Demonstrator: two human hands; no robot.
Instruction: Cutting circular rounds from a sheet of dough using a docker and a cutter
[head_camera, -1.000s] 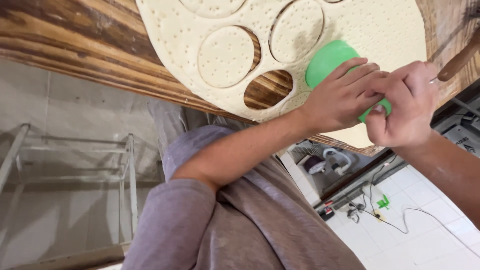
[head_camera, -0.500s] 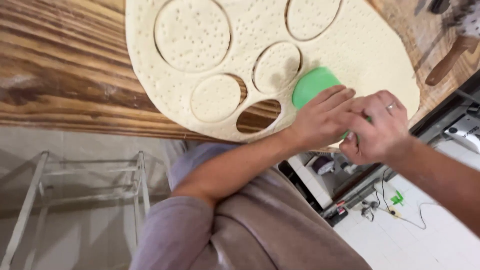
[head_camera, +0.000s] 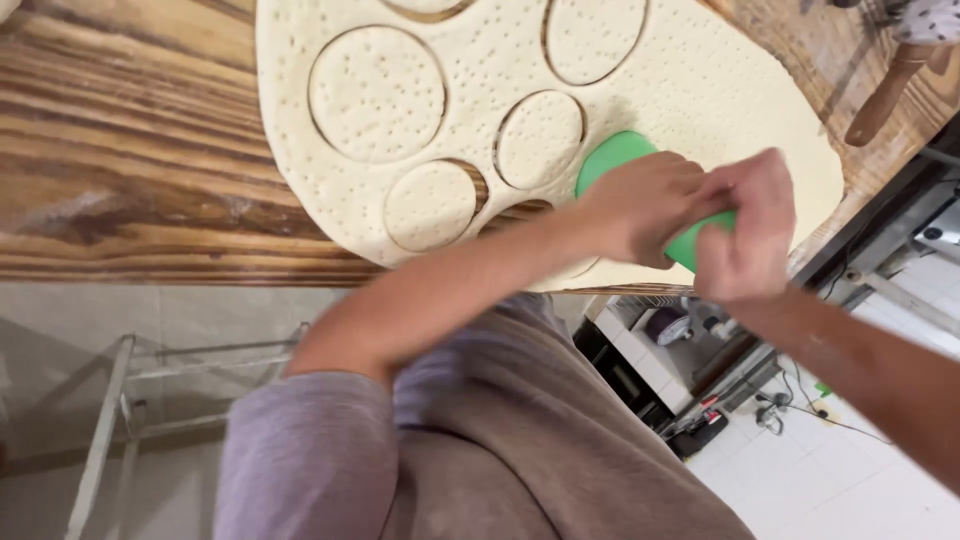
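A wide sheet of pale, dimpled dough (head_camera: 690, 90) lies on a wooden worktop (head_camera: 120, 170). Several round discs are cut into it, such as a large one (head_camera: 377, 93) and a smaller one (head_camera: 430, 205); one hole shows bare wood. A green round cutter (head_camera: 612, 158) sits upside down on the dough near its front edge. My left hand (head_camera: 640, 205) presses on top of the cutter, and my right hand (head_camera: 745, 240) grips its right side. Both arms hide the dough's near edge.
A wooden rolling-pin handle (head_camera: 885, 95) lies at the worktop's right corner. Below the counter edge are a metal frame rack (head_camera: 120, 420) on the left, and a tiled floor with cables (head_camera: 800, 410) and small appliances on the right.
The view has shifted, so the dough and cutter appear farther left and lower. Both hands stay on the green cutter, pressing it into the dough near the front edge.
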